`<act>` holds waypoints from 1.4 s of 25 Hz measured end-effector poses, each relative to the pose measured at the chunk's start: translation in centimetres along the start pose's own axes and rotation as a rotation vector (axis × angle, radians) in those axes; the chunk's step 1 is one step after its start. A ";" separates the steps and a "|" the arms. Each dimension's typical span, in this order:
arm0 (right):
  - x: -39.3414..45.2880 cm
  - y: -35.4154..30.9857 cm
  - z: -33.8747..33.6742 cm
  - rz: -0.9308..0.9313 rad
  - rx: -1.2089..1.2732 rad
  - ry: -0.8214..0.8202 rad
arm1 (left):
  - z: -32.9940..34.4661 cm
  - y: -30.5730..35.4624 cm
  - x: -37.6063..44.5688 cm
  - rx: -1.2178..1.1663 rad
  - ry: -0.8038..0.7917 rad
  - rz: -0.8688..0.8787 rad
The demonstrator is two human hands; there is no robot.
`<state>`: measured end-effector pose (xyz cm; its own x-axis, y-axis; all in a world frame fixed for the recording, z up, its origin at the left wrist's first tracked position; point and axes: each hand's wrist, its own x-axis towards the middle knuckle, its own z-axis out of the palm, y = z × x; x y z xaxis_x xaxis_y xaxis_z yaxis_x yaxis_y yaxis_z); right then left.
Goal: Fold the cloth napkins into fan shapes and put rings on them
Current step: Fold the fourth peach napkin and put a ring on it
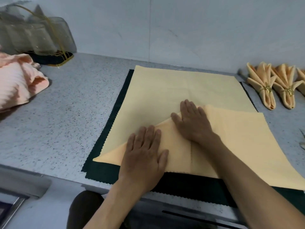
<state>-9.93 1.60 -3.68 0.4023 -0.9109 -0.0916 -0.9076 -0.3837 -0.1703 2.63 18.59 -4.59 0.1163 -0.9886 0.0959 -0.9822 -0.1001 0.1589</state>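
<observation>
A pale yellow cloth napkin [173, 90] lies spread on a dark green mat [105, 172] on the speckled counter. Its near corner is folded over into a diagonal flap [239, 142]. My left hand [145, 152] lies flat, fingers together, on the flap's left part near the fold edge. My right hand [193, 123] presses flat on the fold further back, fingers spread. Neither hand grips anything. At the far right lie folded fan napkins [262, 86] [287, 85] with gold rings [267, 89] around them.
A pink ribbed cloth [18, 80] is bunched at the left edge. Behind it stands a gold wire rack with clear glasses [38, 35]. A grey wall [165, 27] backs the counter. The counter's front edge [69, 177] runs close to my body.
</observation>
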 end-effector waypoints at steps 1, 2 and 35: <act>0.5 0.5 -0.1 0.013 -0.009 0.010 | 0.0 0.1 0.1 -0.013 0.008 -0.009; 0.7 0.8 0.0 0.016 -0.016 0.023 | 0.1 0.0 0.2 -0.013 0.008 -0.012; -1.3 17.5 -9.7 0.251 -0.240 -0.146 | 0.3 3.7 -1.5 -0.029 -0.052 0.285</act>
<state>-27.52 -5.42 2.97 0.1610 -0.9565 -0.2433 -0.9755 -0.1917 0.1080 -1.24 19.68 -4.43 -0.1724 -0.9809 0.0902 -0.9694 0.1852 0.1610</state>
